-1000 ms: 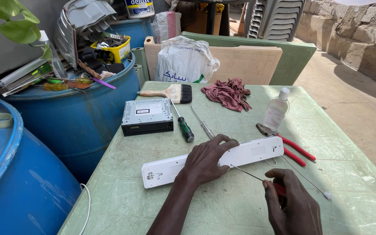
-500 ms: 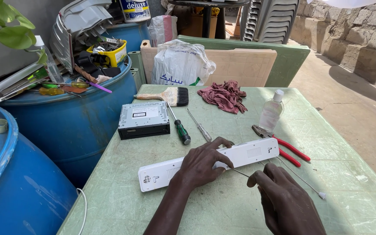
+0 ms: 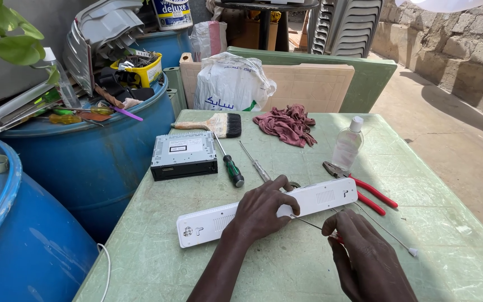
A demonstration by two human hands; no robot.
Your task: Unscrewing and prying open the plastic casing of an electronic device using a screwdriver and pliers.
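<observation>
Blue drum [image 3: 6, 235] at far left, just off the table's left edge; second blue drum [image 3: 93, 159] behind it, lid piled w/ junk: yellow tray [image 3: 143, 70], screwdrivers, scrap plastic.

Green table [image 3: 208, 268], worn top. Near its left edge, toward the back: car stereo unit [image 3: 184, 155], grey metal case, lying flat. Behind it, paint brush [image 3: 211, 124] on its side, bristles pointing right. Just right of the stereo: green-handled screwdriver [image 3: 231, 168], then a thin clear-handled screwdriver [image 3: 255, 163], both lying roughly front-to-back.

Center, toward front edge: long white plastic device [image 3: 320, 198], flat, running slantwise from lower left up to the right. Left hand [image 3: 261, 212] pressed down on its middle, fingers spread & curled over the top edge, pinning it to the table, not lifting it.

Right hand [image 3: 361, 251] just in front of the device's right half, near the front edge. Fingers pinched shut on a thin metal tool w/ red grip [image 3: 331, 235]; shaft points left toward the device's front side. Can't tell if the tip touches.

Back center: maroon rag [image 3: 286, 124], crumpled; white plastic bag [image 3: 230, 84] at the back edge. Right of the rag: small clear bottle [image 3: 347, 144], upright, white cap. Red-handled pliers [image 3: 364, 190] just beside the device's right end. Thin swab stick [image 3: 389, 235] lies right of the right hand.
</observation>
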